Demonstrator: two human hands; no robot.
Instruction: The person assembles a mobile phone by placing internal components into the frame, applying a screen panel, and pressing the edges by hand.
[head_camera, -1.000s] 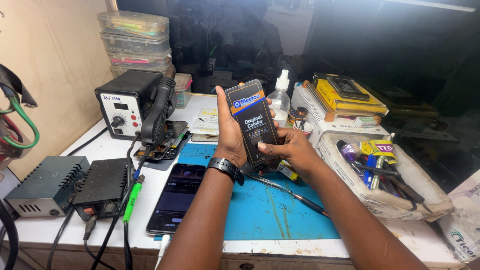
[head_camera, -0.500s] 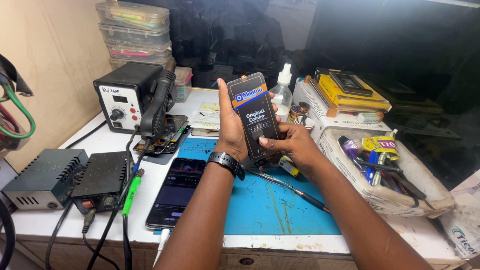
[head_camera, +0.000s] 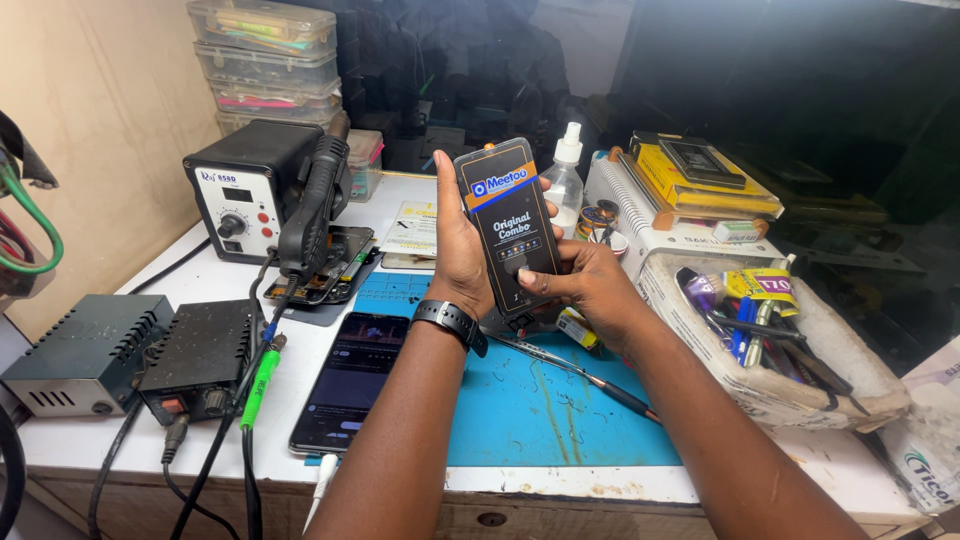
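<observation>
**A:** The black box (head_camera: 508, 228), where is it right now?

**B:** Held up above the bench (head_camera: 230, 280), upright and leaning a little to the left, over the far edge of the blue mat (head_camera: 540, 410). It is a slim, flat black carton with an orange and blue band near its top.

**A:** Which hand has it?

**B:** Both. The left hand (head_camera: 458, 250) wraps it from behind, thumb up along its left edge, its fingers (head_camera: 553, 208) showing past the right edge, closed on the box. A black watch (head_camera: 450, 320) sits on that wrist.

**A:** And the right hand?

**B:** The right hand (head_camera: 590, 285) comes in from the lower right, thumb pressed across the lower front of the box and fingers curled under its bottom end, so it grips the box too.

**A:** What lies under the hands?

**B:** A pair of tweezers (head_camera: 580, 372) lies slanted across the mat, just below the right wrist. A dark phone (head_camera: 352, 378) lies flat to the left, its lower part on the mat's left edge.

**A:** Anything further left?

**B:** A black hot-air station (head_camera: 245, 190) with its handpiece (head_camera: 312, 205) docked beside it, and two small grey units (head_camera: 140, 355) near the bench's front left corner, with cables hanging off.

**A:** Behind the box?

**B:** A clear spray bottle (head_camera: 566, 175), just beside the box's right edge. Farther right, a shallow tray (head_camera: 820, 340) full of pens and tools.
</observation>
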